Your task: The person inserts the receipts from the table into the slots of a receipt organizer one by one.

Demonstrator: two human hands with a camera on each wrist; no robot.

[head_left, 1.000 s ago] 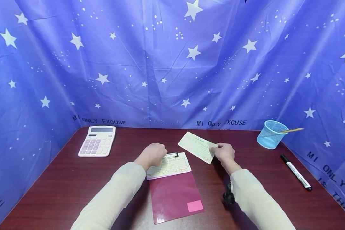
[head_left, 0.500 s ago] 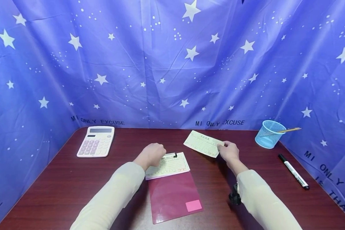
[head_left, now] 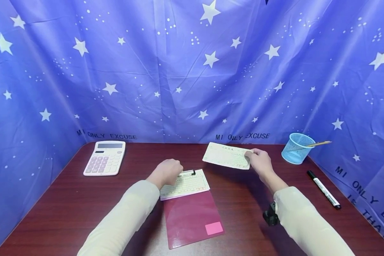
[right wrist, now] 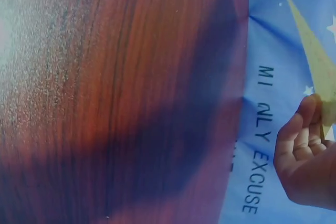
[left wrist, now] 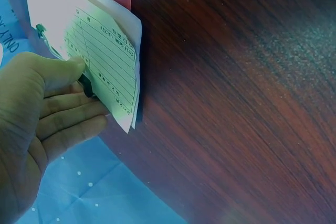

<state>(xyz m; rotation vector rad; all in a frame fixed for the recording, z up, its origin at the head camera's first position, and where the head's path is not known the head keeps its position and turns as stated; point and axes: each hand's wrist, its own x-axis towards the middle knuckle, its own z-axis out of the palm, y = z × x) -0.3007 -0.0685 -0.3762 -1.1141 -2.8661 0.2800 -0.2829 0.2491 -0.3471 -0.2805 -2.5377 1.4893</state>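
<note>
My left hand (head_left: 166, 172) is at the top of a maroon clipboard (head_left: 190, 218) with a pink label near its bottom edge. Printed forms (head_left: 193, 185) lie under its clip (head_left: 188, 173). In the left wrist view, the thumb of my left hand (left wrist: 42, 98) presses on the clip, with the fingers behind it. My right hand (head_left: 260, 163) pinches the right end of a loose pale-green form (head_left: 224, 155), held up toward the back of the table. The right wrist view catches this form (right wrist: 314, 51) nearly edge-on, off the table, its shadow falling on the wood.
A white calculator (head_left: 105, 158) lies at the back left. The blue mesh pen cup (head_left: 296, 151) at the back right holds a pencil (head_left: 320, 143). A marker (head_left: 324, 189) lies near the right edge. Behind the dark wood table (head_left: 67, 209) hangs a blue star-patterned curtain (head_left: 179, 71).
My right hand has moved right and slightly up with the loose form, which has turned from slanted to nearly level. My left hand stays on the clip.
</note>
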